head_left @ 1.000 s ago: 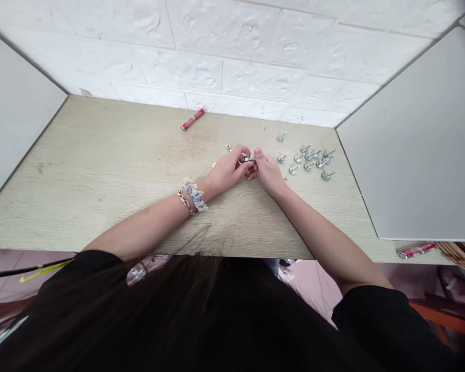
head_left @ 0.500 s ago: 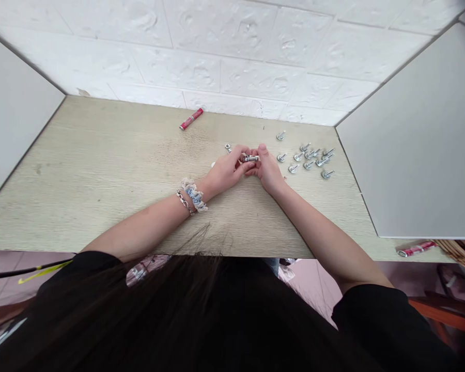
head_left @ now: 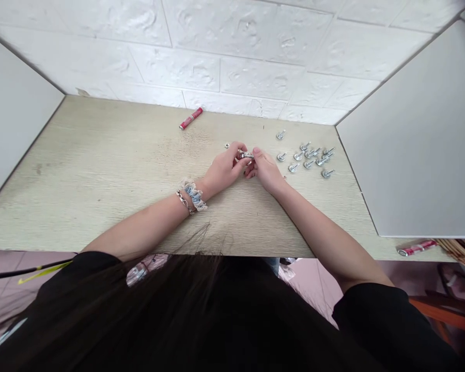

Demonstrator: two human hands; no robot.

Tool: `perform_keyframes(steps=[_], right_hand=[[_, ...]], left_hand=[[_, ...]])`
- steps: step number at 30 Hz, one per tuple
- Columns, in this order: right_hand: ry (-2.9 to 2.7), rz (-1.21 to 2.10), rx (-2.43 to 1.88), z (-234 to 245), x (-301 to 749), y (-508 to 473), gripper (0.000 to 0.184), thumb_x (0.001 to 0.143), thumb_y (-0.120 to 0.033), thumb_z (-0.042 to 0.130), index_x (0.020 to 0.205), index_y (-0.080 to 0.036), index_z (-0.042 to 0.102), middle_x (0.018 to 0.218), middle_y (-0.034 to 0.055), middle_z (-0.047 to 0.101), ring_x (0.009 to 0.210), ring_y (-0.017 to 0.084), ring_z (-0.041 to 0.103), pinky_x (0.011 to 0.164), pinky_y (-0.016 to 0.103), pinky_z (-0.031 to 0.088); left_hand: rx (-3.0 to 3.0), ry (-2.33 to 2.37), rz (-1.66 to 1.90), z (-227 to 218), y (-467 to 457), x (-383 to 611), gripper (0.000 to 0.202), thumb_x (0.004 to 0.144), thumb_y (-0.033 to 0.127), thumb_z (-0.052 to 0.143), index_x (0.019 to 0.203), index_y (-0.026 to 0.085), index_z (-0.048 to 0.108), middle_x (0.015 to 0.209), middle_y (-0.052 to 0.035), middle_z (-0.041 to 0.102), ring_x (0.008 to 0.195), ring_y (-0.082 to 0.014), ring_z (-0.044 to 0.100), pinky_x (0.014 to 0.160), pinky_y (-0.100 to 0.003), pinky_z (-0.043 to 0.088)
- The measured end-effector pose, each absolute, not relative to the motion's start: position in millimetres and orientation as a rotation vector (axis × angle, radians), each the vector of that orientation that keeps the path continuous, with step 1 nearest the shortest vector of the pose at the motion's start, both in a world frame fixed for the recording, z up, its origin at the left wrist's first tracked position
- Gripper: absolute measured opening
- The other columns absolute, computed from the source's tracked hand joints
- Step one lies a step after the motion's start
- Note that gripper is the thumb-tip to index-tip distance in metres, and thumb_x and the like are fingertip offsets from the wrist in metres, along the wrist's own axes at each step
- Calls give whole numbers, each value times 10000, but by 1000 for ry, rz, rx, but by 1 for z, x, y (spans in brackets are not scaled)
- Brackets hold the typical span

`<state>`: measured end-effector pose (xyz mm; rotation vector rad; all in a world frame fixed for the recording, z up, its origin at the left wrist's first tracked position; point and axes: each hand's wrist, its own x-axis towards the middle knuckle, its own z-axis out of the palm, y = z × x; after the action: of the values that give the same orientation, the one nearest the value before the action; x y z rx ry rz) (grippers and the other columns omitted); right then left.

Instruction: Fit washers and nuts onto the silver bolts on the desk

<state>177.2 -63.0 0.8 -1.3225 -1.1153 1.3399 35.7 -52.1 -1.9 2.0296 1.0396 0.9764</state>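
Note:
Between my two hands is a shiny metal bolt [head_left: 247, 155], lying roughly level above the table. My left hand [head_left: 223, 170] pinches its left end with thumb and fingers. On the other end, my right hand [head_left: 267, 170] is closed, thumb on top and fingers curled below. Fingers cover parts of the bolt, so I cannot make out every piece on it. Just beyond my left fingers lies a small metal nut [head_left: 227, 145]. Several bolts with washers [head_left: 309, 164] lie scattered to the right of my right hand.
The pale wooden table [head_left: 112, 155] meets a white brick wall [head_left: 197, 67]. A red tube [head_left: 191, 119] lies near the wall, and another red tube [head_left: 417, 248] at the right front edge beside wooden sticks [head_left: 459, 250]. White panels [head_left: 418, 139] stand at both sides.
The bolt and both hands have shifted slightly left and away from me. More of the bolt's left end is now covered by my left fingers.

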Motion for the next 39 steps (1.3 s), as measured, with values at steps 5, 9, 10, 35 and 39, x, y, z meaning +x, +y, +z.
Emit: perform_keyframes(steps=[5,9,10,35,39], right_hand=[[-1108,1410,-1229,3,179,-63,319,845,-500,554,870,-226,393,664,-76,517,465,59,527,450,186,439],[-1111,1385,-1221,1,180,-63,376,830,-572,523,951,-237,404,735,-65,542,480,51,529,459,186,447],[-1100,1375,-1230,1,180,-63,414,825,-620,500,942,-232,413,726,-59,541,486,52,529,464,187,449],[-1232,1375,-1379,10,180,-66,521,821,-660,487,635,-177,437,484,-40,464,395,62,489,388,180,406],[-1168,1426,-1270,10,181,-66,344,809,-503,619,841,-200,459,632,-69,519,435,49,513,410,174,431]], left_hand=[[1992,1053,983,-4,-50,36,156,895,281,501,1015,186,470,780,17,602,634,-85,543,632,-236,418],[2004,1043,972,-4,-50,35,155,897,258,492,1034,189,470,819,4,621,671,-93,566,638,-238,429],[2018,1037,956,-3,-51,35,163,897,257,495,1044,190,470,826,3,626,681,-95,574,644,-240,435],[2027,978,987,-5,-49,35,154,885,231,528,1017,184,464,757,36,605,611,-65,557,603,-215,415],[1966,981,1016,-7,-47,36,144,878,233,536,994,183,466,735,40,581,576,-58,530,579,-213,404]])
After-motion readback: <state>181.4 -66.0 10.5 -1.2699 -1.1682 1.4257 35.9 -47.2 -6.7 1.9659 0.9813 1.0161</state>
